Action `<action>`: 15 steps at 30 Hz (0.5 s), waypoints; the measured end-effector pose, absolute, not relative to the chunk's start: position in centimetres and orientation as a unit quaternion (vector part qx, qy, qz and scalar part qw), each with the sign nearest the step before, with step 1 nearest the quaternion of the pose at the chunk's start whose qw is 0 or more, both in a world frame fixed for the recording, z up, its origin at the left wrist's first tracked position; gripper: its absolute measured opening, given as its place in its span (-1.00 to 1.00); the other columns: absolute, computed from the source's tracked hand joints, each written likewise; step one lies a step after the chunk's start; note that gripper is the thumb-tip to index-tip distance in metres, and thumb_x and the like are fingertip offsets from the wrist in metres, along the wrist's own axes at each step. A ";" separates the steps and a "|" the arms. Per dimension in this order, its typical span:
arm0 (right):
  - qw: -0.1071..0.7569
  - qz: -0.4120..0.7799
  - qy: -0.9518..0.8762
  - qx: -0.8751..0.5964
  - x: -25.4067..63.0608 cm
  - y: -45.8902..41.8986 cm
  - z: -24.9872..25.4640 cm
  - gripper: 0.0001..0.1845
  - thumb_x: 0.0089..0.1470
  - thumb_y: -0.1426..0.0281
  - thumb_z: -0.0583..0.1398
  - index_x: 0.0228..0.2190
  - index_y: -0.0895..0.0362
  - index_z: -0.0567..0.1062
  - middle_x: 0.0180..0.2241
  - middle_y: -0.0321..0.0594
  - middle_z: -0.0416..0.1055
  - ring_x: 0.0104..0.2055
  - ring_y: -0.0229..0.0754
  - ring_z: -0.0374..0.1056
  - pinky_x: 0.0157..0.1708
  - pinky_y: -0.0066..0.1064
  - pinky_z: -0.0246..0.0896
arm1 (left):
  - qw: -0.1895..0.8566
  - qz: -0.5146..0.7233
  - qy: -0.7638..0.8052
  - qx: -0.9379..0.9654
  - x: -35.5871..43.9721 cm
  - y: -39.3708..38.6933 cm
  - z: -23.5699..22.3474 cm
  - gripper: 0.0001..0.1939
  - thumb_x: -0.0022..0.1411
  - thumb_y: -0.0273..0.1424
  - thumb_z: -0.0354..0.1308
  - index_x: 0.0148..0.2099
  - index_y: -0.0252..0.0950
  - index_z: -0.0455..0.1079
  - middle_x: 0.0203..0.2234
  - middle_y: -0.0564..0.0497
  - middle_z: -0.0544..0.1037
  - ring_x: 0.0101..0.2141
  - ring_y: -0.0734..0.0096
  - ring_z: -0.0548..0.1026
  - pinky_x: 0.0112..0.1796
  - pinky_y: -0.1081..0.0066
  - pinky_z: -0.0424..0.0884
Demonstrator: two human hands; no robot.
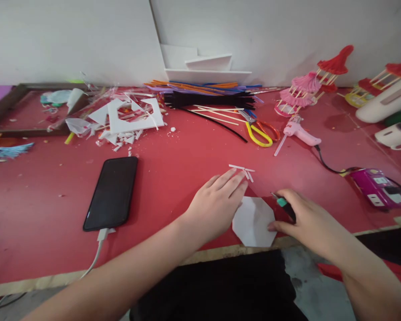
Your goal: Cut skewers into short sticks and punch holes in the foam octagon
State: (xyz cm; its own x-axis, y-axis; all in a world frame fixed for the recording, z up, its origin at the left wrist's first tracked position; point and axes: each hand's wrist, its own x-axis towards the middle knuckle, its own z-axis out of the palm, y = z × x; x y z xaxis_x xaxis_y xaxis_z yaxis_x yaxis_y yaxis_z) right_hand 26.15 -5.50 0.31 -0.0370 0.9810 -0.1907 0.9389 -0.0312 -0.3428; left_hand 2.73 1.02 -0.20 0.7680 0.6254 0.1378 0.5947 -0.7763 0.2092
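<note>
A white octagonal foam-board piece point(253, 221) lies at the front edge of the red table. My left hand point(217, 203) rests palm down beside it, fingers stretched out, the fingertips reaching several thin white strips point(245, 169). In my right hand point(297, 214) is a craft knife point(286, 208) with a black and green handle, its tip pointing up and left. The thumb of that hand touches the octagon's right edge. Part of the knife is hidden in my palm.
A black phone point(112, 192) on a cable lies to the left. Foam scraps point(135, 116) are piled behind it. Scissors point(259, 133), a pink glue gun point(299, 132), black pipe cleaners point(209, 100), a purple power strip point(377, 189) and a pink model pavilion point(299, 93) stand or lie farther back and right.
</note>
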 end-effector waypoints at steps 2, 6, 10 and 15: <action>0.055 0.175 -0.690 -0.700 26.7 -5.5 0.1 -0.43 -0.08 0.17 0.29 -0.06 0.12 0.32 -0.01 0.02 0.41 -0.02 0.12 0.40 -0.19 -0.17 0.34 | 0.065 0.092 0.266 0.957 3.7 2.7 -0.7 -0.57 0.39 -0.35 -0.09 0.27 -0.25 0.17 0.30 0.01 0.18 0.30 0.21 0.05 0.24 0.13 0.10; 0.065 0.165 -0.697 -0.695 26.7 -5.6 -0.2 -0.46 -0.04 0.19 0.26 -0.04 0.13 0.32 0.01 0.02 0.41 -0.01 0.08 0.40 -0.19 -0.21 0.35 | 0.080 0.058 0.210 0.973 5.0 5.3 -1.4 -0.56 0.41 -0.23 -0.15 0.27 -0.14 0.18 0.34 0.10 0.03 0.33 0.21 -0.04 0.24 0.04 0.02; 0.074 0.166 -0.705 -0.686 26.2 -5.7 0.1 -0.54 -0.01 0.22 0.24 -0.07 0.12 0.35 -0.04 -0.02 0.45 -0.06 0.04 0.43 -0.22 -0.24 0.36 | 0.113 0.008 0.199 0.973 5.0 6.8 -1.6 -0.53 0.41 -0.14 -0.21 0.30 -0.03 0.11 0.35 0.12 0.01 0.34 0.23 -0.08 0.24 0.02 -0.02; 0.076 0.192 -0.697 -0.687 26.3 -5.6 0.2 -0.57 0.02 0.23 0.22 -0.07 0.10 0.34 -0.02 -0.04 0.43 -0.03 0.03 0.41 -0.20 -0.24 0.36 | 0.091 -0.001 0.294 0.951 3.0 8.5 -1.6 -0.50 0.43 -0.23 -0.25 0.36 -0.08 -0.02 0.35 0.12 -0.01 0.33 0.23 -0.05 0.25 0.04 -0.05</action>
